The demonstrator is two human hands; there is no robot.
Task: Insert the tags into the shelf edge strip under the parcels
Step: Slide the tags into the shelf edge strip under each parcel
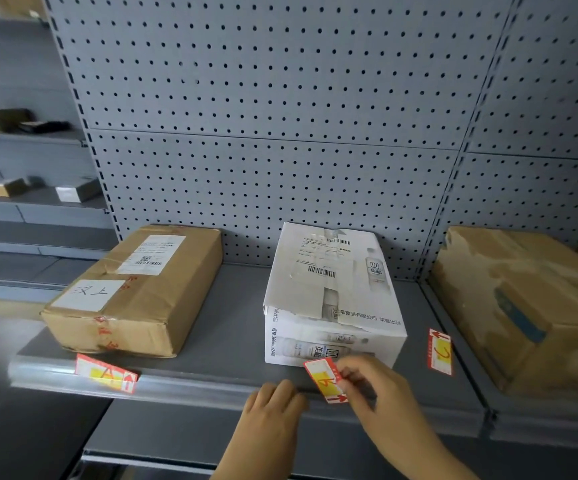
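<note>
Grey shelf [232,327] fills the frame, pegboard behind, its front lip carrying the shelf edge strip [190,386] running left to right. On it sits the brown parcel [135,292] at left and the white parcel [329,299] in the middle, a third brown box [530,306] at far right. One red-and-yellow tag [107,373] is already seated in the strip beneath the brown parcel; another tag [439,352] lies loose on the shelf, right of the white parcel. Now the action: right hand [367,382] pinches the middle tag [325,380] by its right edge, long axis tilted, lower end touching the strip just below the white parcel. Left hand [273,400] rests open-fingered on the strip, just beside the tag, gripping nothing. My read: the tag needs rotating level with the strip, and there's clear strip either side.
</note>
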